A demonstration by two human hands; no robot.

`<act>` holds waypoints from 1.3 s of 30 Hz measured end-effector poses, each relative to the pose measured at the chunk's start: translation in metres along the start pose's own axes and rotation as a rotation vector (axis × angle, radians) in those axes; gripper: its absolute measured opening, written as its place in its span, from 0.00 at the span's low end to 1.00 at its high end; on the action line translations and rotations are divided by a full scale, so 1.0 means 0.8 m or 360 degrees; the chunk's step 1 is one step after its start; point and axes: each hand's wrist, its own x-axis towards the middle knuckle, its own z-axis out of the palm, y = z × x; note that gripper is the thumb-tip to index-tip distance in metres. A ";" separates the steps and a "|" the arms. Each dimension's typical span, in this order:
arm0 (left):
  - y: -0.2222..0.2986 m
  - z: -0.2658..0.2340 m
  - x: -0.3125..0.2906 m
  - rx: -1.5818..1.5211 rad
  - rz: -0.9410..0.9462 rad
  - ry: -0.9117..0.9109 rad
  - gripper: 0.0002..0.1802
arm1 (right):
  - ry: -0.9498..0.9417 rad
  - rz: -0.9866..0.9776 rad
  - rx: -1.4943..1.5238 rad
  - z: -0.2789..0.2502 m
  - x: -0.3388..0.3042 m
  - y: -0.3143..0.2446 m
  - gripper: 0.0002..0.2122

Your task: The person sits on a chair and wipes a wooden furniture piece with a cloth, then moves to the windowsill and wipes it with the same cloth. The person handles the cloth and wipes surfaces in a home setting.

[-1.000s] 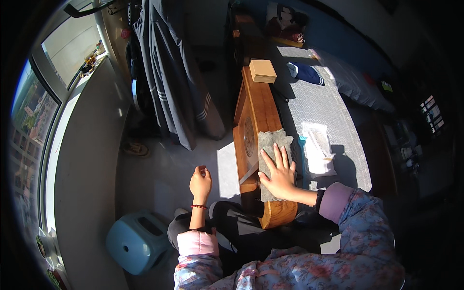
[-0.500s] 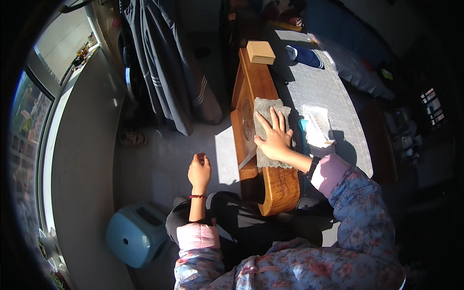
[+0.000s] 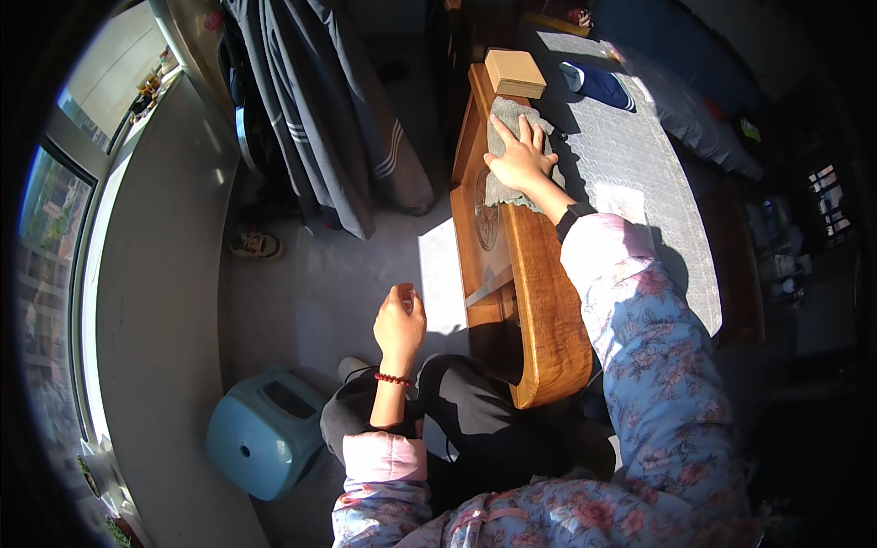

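Note:
My right hand [image 3: 523, 166] lies on a grey-green cloth [image 3: 500, 187], its fingers spread flat and pressing it down. The cloth drapes over the top of a brown wooden armrest [image 3: 548, 301] and hangs a little over its sides. Just beyond the fingertips, a small tan box [image 3: 515, 73] sits on the armrest's far end. My left hand [image 3: 400, 321] hovers above my knees, left of the armrest. Its fingers curl in loosely, with nothing visible in them.
To the right, a pale textured cover [image 3: 630, 155] bears a dark blue item [image 3: 598, 86] and a white packet [image 3: 621, 199], partly behind my right sleeve. A blue plastic stool [image 3: 265, 434] stands at lower left. Dark clothes [image 3: 320, 119] hang at far left, near a shoe [image 3: 257, 245] on the floor.
My right hand and the cloth have slid away from me along the armrest, close to the tan box. My left hand stays curled in about the same place.

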 end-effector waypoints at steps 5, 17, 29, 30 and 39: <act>-0.013 0.008 -0.007 0.0093 0.0043 -0.0082 0.10 | 0.0022 0.0028 -0.0052 0.003 -0.005 0.002 0.33; 0.005 0.046 -0.017 0.0145 0.0331 -0.0387 0.12 | -0.0030 0.0205 -0.0031 -0.011 -0.208 0.018 0.35; 0.004 0.038 -0.020 0.0298 0.0476 -0.0623 0.15 | -0.0304 0.0441 0.0199 -0.040 -0.373 0.036 0.42; 0.003 0.036 -0.020 0.0311 0.0485 -0.0655 0.16 | -0.0467 0.0495 0.0220 -0.044 -0.377 0.042 0.46; -0.020 0.020 -0.020 0.0343 0.0532 -0.0722 0.18 | -0.0011 0.0096 -0.0003 -0.055 -0.394 0.052 0.56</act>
